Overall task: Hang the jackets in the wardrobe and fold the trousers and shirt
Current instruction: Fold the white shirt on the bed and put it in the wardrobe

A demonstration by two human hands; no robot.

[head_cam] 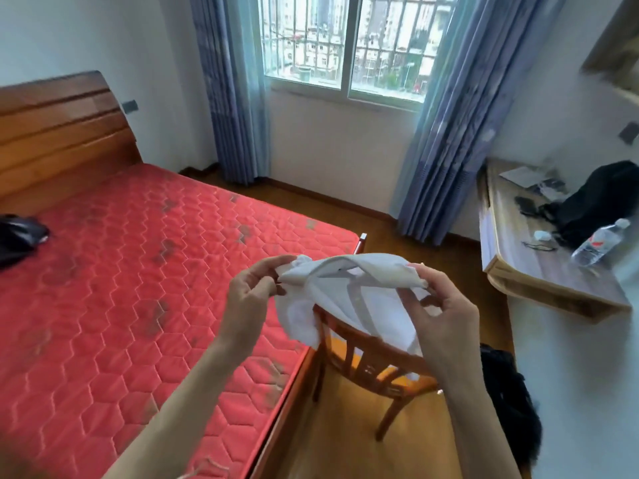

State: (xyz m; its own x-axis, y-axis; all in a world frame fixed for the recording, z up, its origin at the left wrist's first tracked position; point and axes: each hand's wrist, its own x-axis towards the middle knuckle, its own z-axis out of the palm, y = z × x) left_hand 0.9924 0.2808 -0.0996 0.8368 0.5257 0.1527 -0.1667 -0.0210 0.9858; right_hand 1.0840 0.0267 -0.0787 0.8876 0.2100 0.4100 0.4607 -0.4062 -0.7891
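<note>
Fingers of the left hand [254, 292] and right hand [441, 305] pinch the thin white cotton shirt [349, 288] above the wooden chair [377, 361] (light, limp, likely droopy); shoulder seams look the best hold.

This is a bedroom in a home. A bed [138, 271] with a red quilted mattress and wooden headboard [62, 133] stands near a curtained window [345, 46]; a desk [553, 281] lines the wall.

Chair [366, 361] between bed [138, 288] and desk [539, 271]
</note>
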